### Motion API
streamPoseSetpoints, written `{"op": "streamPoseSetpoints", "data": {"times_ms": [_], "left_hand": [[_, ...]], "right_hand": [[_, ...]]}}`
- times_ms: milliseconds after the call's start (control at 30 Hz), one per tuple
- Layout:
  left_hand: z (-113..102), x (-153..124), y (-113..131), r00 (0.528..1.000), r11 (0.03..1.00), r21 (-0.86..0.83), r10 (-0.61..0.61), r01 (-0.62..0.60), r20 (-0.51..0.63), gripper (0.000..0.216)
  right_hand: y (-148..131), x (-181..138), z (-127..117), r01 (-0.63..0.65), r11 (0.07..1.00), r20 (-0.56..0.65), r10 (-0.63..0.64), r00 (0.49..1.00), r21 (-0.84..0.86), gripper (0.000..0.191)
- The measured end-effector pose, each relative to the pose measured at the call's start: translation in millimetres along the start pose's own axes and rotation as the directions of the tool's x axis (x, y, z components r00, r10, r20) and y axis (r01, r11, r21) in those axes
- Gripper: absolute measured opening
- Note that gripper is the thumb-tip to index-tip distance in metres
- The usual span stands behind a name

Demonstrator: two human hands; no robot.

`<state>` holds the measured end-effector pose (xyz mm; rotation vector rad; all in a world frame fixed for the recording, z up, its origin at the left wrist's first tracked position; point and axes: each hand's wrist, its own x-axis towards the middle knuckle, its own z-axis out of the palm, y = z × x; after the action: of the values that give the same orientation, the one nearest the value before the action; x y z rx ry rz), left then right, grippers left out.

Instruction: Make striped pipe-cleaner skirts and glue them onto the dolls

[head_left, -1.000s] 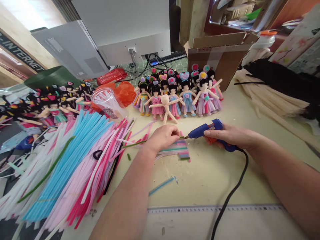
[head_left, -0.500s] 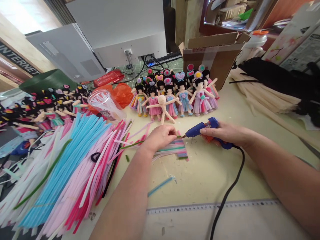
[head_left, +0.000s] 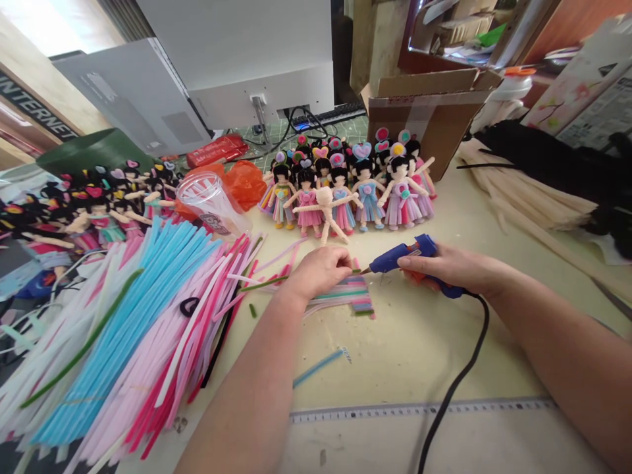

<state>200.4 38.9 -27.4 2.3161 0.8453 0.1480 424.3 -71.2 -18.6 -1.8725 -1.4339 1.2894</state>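
Observation:
My right hand (head_left: 444,270) is wrapped around a blue hot glue gun (head_left: 402,257), its black cord trailing down over the table. The nozzle points left, at the top edge of a flat row of pastel pipe cleaners (head_left: 340,294) with short crosswise green and pink bits at its right end. Closed at the far side of that row, my left hand (head_left: 326,268) pinches at the pipe cleaners; its fingertips are partly hidden. Just behind my left hand a bare cream pipe-cleaner doll figure (head_left: 326,214) stands with arms spread.
Finished dolls (head_left: 365,187) stand in rows behind the figure, before a cardboard box (head_left: 419,122). Bundled pipe cleaners (head_left: 133,336) fill the left side, by a clear plastic cup (head_left: 210,204). A ruler strip (head_left: 395,409) crosses the front. Cream and black stems (head_left: 523,184) lie right.
The camera view has shifted slightly, so everything sits a little farther right. Both hands and the glue gun keep nearly the same places over the row.

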Motion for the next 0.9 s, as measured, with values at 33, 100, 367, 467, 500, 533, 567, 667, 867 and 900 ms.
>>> {"op": "streamPoseSetpoints", "data": {"times_ms": [33, 100, 367, 467, 500, 533, 567, 667, 867, 900], "left_hand": [[-0.1, 0.1, 0.2, 1.000, 1.000, 0.003, 0.001, -0.001, -0.001, 0.009], [-0.4, 0.2, 0.5, 1.000, 1.000, 0.009, 0.001, -0.001, -0.002, 0.009], [-0.9, 0.2, 0.5, 1.000, 1.000, 0.003, 0.000, 0.000, -0.002, 0.009], [-1.2, 0.4, 0.5, 1.000, 1.000, 0.005, 0.004, -0.004, 0.003, 0.009], [-1.3, 0.4, 0.6, 1.000, 1.000, 0.007, 0.004, -0.004, 0.006, 0.009], [-1.4, 0.4, 0.7, 1.000, 1.000, 0.010, 0.003, -0.003, 0.007, 0.009], [-1.5, 0.4, 0.8, 1.000, 1.000, 0.012, 0.001, -0.001, 0.008, 0.009], [-1.6, -0.1, 1.1, 1.000, 1.000, 0.011, -0.003, 0.003, 0.008, 0.009], [-1.4, -0.4, 0.6, 1.000, 1.000, -0.001, 0.002, -0.002, 0.007, 0.009], [-1.3, -0.4, 0.6, 1.000, 1.000, -0.002, 0.002, -0.002, 0.006, 0.009]], "right_hand": [[-1.0, -0.4, 0.3, 0.001, 1.000, -0.003, -0.001, 1.000, -0.004, 0.051], [-3.0, -1.0, 1.0, 0.000, 1.000, -0.007, 0.000, 1.000, -0.005, 0.051], [-4.0, -1.4, 3.3, 0.001, 1.000, -0.030, -0.001, 1.000, 0.002, 0.049], [-3.0, -1.6, 3.5, 0.006, 1.000, -0.036, -0.005, 0.999, 0.011, 0.048], [-2.9, -1.6, 3.5, 0.008, 1.000, -0.037, -0.008, 0.999, 0.009, 0.048], [-2.8, -1.7, 3.5, 0.008, 1.000, -0.038, -0.008, 0.999, 0.004, 0.048], [-2.9, -1.7, 3.4, 0.007, 1.000, -0.041, -0.007, 0.999, -0.002, 0.048], [-3.1, -1.6, 3.4, -0.001, 1.000, -0.053, 0.001, 0.999, -0.011, 0.049], [-3.9, -1.7, 4.2, 0.006, 1.000, -0.059, -0.007, 0.998, -0.009, 0.048], [-4.1, -1.7, 4.2, 0.007, 1.000, -0.061, -0.007, 0.998, -0.007, 0.048]]}}
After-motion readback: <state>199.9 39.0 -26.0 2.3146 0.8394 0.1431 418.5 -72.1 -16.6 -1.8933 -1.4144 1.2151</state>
